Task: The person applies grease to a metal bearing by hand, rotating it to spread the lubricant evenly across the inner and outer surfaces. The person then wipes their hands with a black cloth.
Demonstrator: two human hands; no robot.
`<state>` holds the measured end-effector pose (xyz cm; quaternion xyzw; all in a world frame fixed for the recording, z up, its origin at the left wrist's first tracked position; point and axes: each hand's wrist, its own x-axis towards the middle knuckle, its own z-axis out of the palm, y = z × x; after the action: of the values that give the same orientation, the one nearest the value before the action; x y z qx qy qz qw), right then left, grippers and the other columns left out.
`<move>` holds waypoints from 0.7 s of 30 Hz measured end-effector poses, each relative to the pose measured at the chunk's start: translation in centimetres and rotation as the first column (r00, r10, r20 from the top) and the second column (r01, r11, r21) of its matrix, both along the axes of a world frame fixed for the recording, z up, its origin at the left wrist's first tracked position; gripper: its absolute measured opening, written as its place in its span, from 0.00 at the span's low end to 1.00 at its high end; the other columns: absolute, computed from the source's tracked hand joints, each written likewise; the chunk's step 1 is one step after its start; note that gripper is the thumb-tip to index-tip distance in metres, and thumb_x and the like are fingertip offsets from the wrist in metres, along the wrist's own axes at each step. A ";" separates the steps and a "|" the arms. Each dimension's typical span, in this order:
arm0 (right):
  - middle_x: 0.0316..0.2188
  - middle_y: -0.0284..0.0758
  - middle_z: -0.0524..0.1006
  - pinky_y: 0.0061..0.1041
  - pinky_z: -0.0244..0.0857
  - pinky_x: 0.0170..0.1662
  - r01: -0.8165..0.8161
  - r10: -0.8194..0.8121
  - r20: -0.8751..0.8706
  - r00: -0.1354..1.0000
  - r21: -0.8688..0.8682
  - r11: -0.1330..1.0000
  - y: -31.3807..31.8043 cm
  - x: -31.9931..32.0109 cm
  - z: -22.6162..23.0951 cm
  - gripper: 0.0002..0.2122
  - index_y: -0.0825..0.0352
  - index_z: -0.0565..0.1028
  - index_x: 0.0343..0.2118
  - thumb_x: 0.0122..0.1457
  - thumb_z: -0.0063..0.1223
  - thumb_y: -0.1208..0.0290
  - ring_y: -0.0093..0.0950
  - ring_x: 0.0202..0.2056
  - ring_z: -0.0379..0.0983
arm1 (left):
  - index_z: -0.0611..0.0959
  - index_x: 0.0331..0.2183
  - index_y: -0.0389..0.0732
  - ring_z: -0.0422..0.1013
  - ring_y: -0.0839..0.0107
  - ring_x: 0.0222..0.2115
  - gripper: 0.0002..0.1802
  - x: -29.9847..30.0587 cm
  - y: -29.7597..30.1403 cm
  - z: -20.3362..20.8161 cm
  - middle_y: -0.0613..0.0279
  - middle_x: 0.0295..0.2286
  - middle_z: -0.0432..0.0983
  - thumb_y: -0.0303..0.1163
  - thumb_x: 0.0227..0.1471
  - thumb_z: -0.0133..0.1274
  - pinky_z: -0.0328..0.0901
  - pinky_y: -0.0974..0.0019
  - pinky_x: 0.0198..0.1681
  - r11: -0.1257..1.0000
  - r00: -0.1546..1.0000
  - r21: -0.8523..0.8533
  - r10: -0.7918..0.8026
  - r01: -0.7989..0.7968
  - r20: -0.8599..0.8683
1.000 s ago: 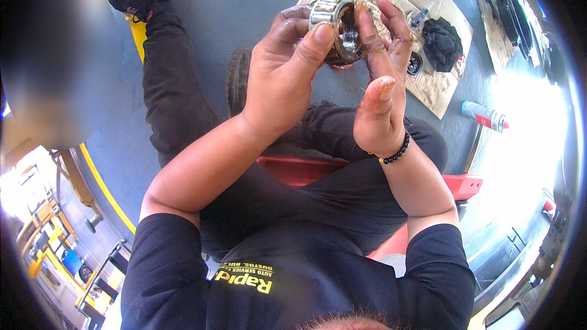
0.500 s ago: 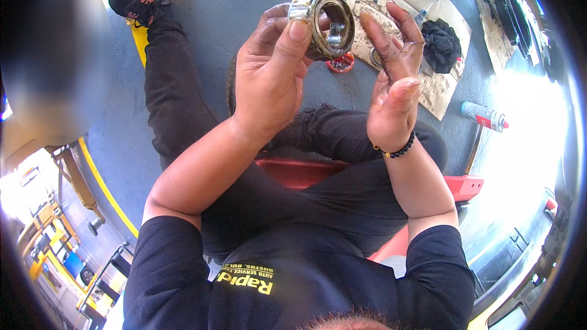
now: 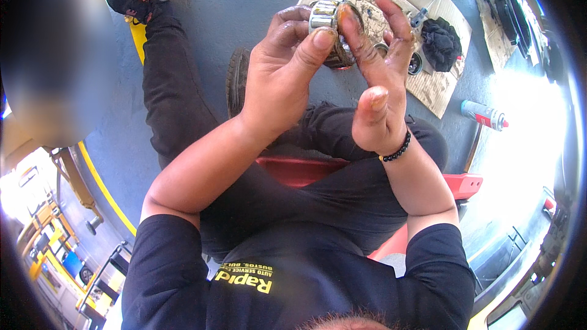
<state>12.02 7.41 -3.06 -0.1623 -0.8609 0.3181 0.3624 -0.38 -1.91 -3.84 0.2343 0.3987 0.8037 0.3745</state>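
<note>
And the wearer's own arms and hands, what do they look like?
Plain black short sleeves ending near the elbows; bare forearms below. No gloves on the left hand or right hand; fingers on both show dark, greasy-looking smears. Right wrist has a black beaded bracelet with a yellowish accent; nothing visible on the left wrist.

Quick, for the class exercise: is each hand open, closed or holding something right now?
Left hand: closed, holding the roller bearing.
Right hand: open, fingers extended, one across the bearing.
</note>
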 end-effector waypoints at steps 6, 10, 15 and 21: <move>0.64 0.54 0.61 0.43 0.43 0.67 -0.148 0.161 -0.155 0.975 0.090 0.985 1.7 1.0 -1.2 0.38 0.60 0.83 0.53 0.67 0.25 0.34 0.48 0.62 0.58 | 0.79 0.48 0.33 0.73 0.69 0.50 0.14 -1.1 -0.3 -0.2 0.59 0.50 0.75 0.34 0.67 0.53 0.68 0.62 0.55 0.981 0.992 0.182 -0.081 0.063 0.093; 0.63 0.53 0.64 0.42 0.41 0.68 -0.068 0.086 -0.233 0.969 0.086 0.994 3.1 1.2 -1.1 0.37 0.57 0.83 0.51 0.67 0.26 0.34 0.47 0.62 0.58 | 0.76 0.53 0.34 0.73 0.64 0.52 0.18 -2.1 -0.2 0.3 0.56 0.50 0.76 0.33 0.67 0.51 0.68 0.54 0.59 0.959 0.982 0.255 -0.157 0.126 0.105; 0.67 0.49 0.58 0.43 0.42 0.68 0.026 -0.024 -0.012 1.000 0.245 0.969 4.2 1.3 -0.1 0.41 0.57 0.81 0.55 0.67 0.19 0.31 0.42 0.66 0.54 | 0.80 0.49 0.32 0.73 0.63 0.52 0.15 -1.9 -0.9 1.0 0.58 0.53 0.70 0.33 0.67 0.52 0.69 0.56 0.58 0.963 0.971 0.179 -0.220 0.202 0.089; 0.64 0.51 0.62 0.45 0.43 0.67 0.083 -0.125 0.056 0.991 0.476 0.875 3.7 1.5 0.9 0.38 0.58 0.83 0.53 0.67 0.26 0.32 0.47 0.63 0.57 | 0.82 0.46 0.30 0.73 0.65 0.52 0.14 -2.0 -1.1 1.3 0.60 0.52 0.69 0.31 0.66 0.53 0.68 0.58 0.57 0.969 0.981 0.183 -0.181 0.166 0.065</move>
<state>13.47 11.07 -2.14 -0.1283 -0.9170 0.0715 0.3708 -2.38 -2.97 -2.50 0.2676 0.2883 0.8089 0.4370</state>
